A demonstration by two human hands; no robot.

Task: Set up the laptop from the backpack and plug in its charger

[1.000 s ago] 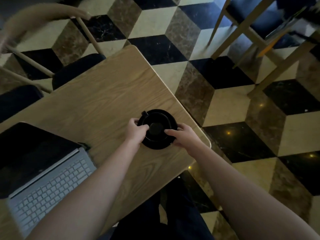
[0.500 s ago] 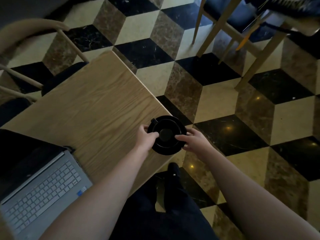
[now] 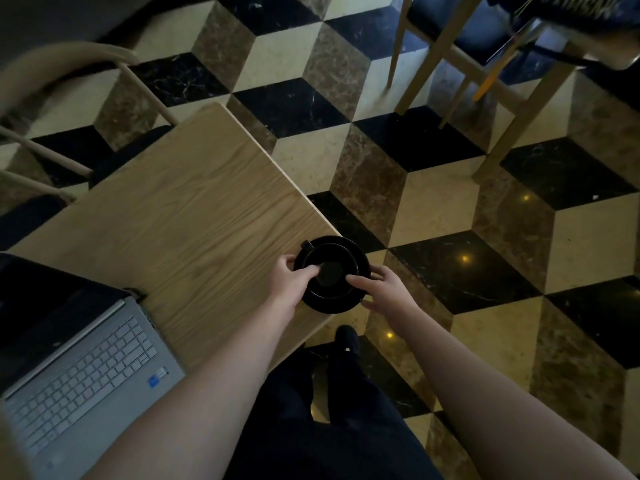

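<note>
Both hands, left hand [image 3: 290,278] and right hand [image 3: 382,287], grip the black cup and saucer [image 3: 332,274] by its rim at the wooden table [image 3: 194,209] edge (half over the floor), while the open silver laptop [image 3: 79,368] sits at the table's near-left.

**What the view is hiding**

The open silver laptop with a dark screen [image 3: 79,372] is running off the left and bottom edges at the near left corner of the light wooden table [image 3: 194,206]. The black round cup on its black saucer [image 3: 334,273], at the table's right edge, is showing too dark for its contents to be told. A blurred pale wooden chair back [image 3: 65,60] is getting cut off at the upper left.
</note>
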